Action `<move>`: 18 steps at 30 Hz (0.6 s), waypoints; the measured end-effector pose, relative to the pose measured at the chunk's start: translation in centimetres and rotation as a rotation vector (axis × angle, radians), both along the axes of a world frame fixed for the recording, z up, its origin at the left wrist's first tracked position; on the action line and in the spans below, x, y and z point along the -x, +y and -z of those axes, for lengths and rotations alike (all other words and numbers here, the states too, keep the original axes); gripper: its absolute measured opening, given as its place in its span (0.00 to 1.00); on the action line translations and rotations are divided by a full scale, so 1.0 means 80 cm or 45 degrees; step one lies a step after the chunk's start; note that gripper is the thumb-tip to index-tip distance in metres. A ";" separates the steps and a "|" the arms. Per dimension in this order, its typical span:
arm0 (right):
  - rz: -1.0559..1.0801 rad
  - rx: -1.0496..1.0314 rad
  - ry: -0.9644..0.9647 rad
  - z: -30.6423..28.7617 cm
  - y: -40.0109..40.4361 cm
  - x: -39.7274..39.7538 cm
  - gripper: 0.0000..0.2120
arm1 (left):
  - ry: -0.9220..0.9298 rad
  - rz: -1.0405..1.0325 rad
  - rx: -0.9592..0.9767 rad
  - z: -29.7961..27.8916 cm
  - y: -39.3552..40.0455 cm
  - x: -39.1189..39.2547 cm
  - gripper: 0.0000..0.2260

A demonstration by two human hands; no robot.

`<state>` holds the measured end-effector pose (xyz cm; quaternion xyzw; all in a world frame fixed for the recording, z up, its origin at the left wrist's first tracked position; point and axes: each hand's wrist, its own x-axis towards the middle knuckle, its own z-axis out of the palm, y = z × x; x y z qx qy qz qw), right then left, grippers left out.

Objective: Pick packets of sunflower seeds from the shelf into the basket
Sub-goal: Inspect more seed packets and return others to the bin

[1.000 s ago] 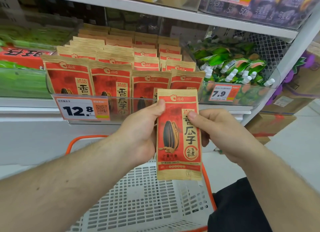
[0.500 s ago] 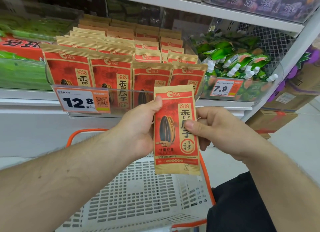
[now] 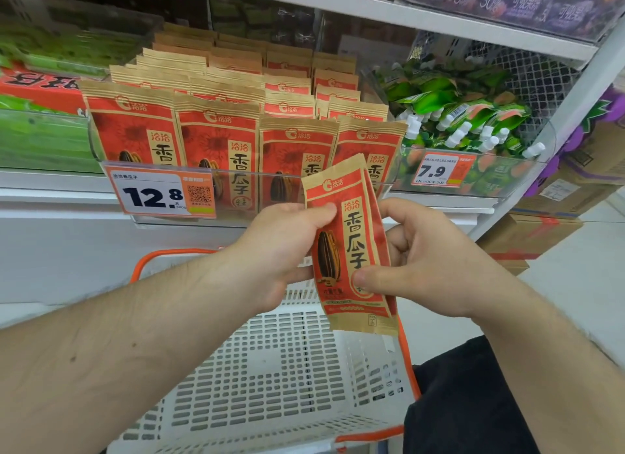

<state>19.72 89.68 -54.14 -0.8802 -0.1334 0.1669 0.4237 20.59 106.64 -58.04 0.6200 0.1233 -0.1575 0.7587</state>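
A red and tan packet of sunflower seeds [image 3: 348,247] hangs tilted in front of the shelf, above the white basket [image 3: 270,369] with orange handles. My left hand [image 3: 280,250] pinches its left edge with the thumb on the front. My right hand [image 3: 416,260] holds its right side, thumb pressed on the lower front. Rows of the same packets [image 3: 216,122] stand upright on the shelf behind a clear front rail.
A 12.8 price tag [image 3: 159,193] hangs on the shelf rail. Green pouches with white caps [image 3: 463,115] fill the bin to the right, with a 7.9 tag [image 3: 439,171]. Cardboard boxes [image 3: 541,230] stand on the floor at right. Another shelf board runs above.
The packet has tilted, its top leaning left, and my right thumb has slid lower on its front. Both hands sit a little lower over the basket.
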 end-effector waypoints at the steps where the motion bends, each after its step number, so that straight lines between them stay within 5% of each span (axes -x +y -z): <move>1: 0.002 0.033 -0.026 0.000 0.001 0.001 0.23 | -0.032 0.014 -0.012 0.001 -0.001 0.001 0.09; 5: -0.008 0.163 -0.129 0.001 0.004 0.005 0.23 | -0.089 -0.012 0.009 0.001 -0.007 0.004 0.29; 11: -0.087 0.165 -0.154 0.013 0.009 0.006 0.22 | -0.173 0.066 0.012 -0.002 -0.010 0.009 0.13; 18: 0.141 -0.154 -0.221 0.018 0.007 -0.006 0.19 | -0.259 0.231 -0.045 -0.003 -0.007 0.011 0.14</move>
